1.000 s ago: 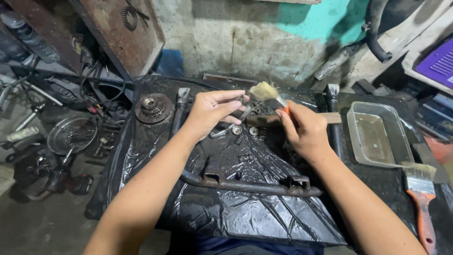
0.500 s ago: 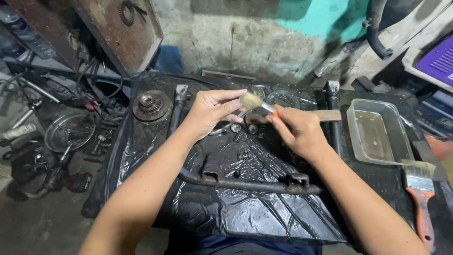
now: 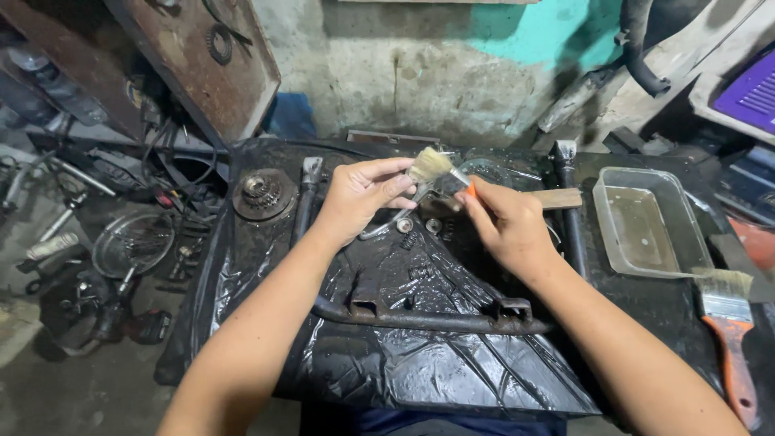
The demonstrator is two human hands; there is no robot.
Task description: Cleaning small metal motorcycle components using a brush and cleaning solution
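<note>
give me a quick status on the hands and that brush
Left hand pinching a small part, too small to tell. Right hand gripping brush, bristles at the left fingers. Nothing in the way.

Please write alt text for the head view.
Over black plastic sheeting, the right hand holds a small paintbrush against a small part pinched in the left hand. A clear tray and second paintbrush lie right.

Just one head cam, looking steeply down from close above the desk [image 3: 646,315], facing its far edge and the wall.
</note>
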